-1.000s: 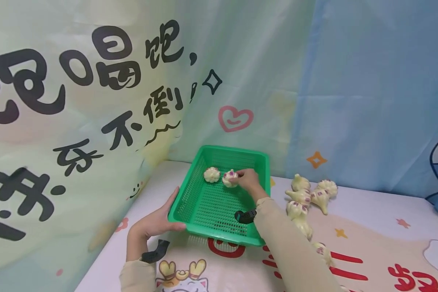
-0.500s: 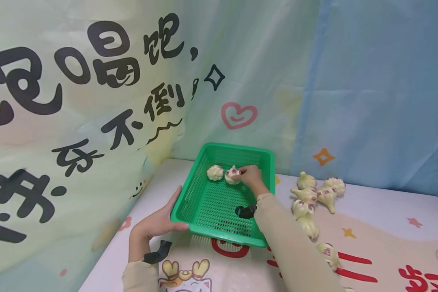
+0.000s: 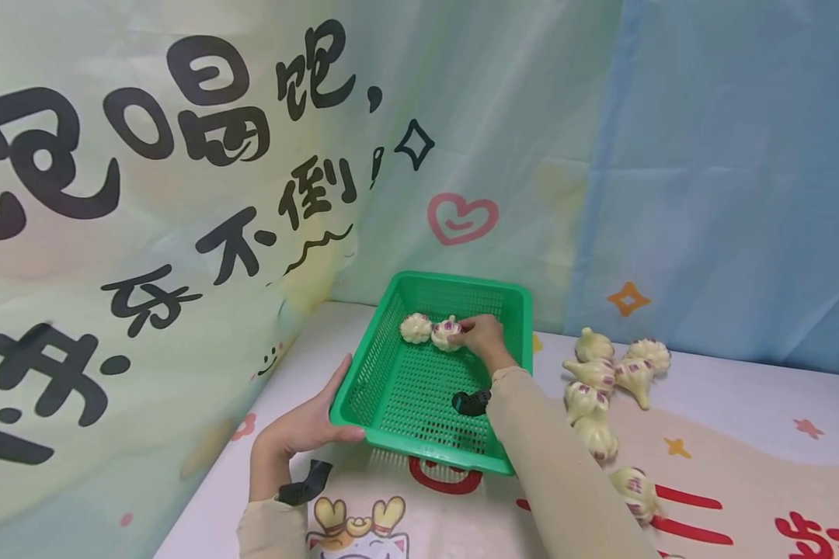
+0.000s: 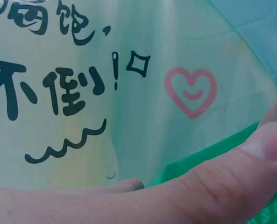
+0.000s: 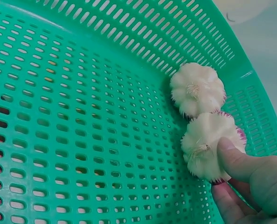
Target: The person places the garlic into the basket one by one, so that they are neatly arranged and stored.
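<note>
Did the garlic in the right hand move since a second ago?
Yes, a little: in the head view, the held garlic has shifted left against the pink heart, closer to the other garlic bulb.

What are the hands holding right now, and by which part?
The right hand pinches a garlic bulb by the side of its round body. The left hand grips the green basket at its near left corner.
</note>
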Demonstrator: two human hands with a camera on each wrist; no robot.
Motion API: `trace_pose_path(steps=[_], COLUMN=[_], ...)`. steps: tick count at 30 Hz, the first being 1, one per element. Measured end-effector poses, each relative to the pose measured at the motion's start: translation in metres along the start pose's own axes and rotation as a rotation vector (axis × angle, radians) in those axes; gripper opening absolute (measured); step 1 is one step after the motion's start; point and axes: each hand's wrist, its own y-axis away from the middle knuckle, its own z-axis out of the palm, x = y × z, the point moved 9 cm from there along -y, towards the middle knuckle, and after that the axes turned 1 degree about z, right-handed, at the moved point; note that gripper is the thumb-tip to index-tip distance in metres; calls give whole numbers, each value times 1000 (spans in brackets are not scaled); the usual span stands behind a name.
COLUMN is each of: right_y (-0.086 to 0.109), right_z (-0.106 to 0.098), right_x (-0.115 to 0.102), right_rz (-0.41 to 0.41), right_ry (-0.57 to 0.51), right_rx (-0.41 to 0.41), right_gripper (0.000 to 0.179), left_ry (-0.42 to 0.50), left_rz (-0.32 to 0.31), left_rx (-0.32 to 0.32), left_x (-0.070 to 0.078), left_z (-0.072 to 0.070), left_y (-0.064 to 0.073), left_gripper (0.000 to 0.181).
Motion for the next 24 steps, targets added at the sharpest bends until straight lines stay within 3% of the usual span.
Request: trace_pose_path(steps=[24], right_y=[-2], right_z=[-1], right_x=[1], right_rz=[9], right_ry=[-17], right_rx=[-5], right_gripper=[46], left_ry=[24], left_rz=[-14], left_rx=[7], left_x=[1], left_z=[-1], left_y=[2], left_gripper=[120])
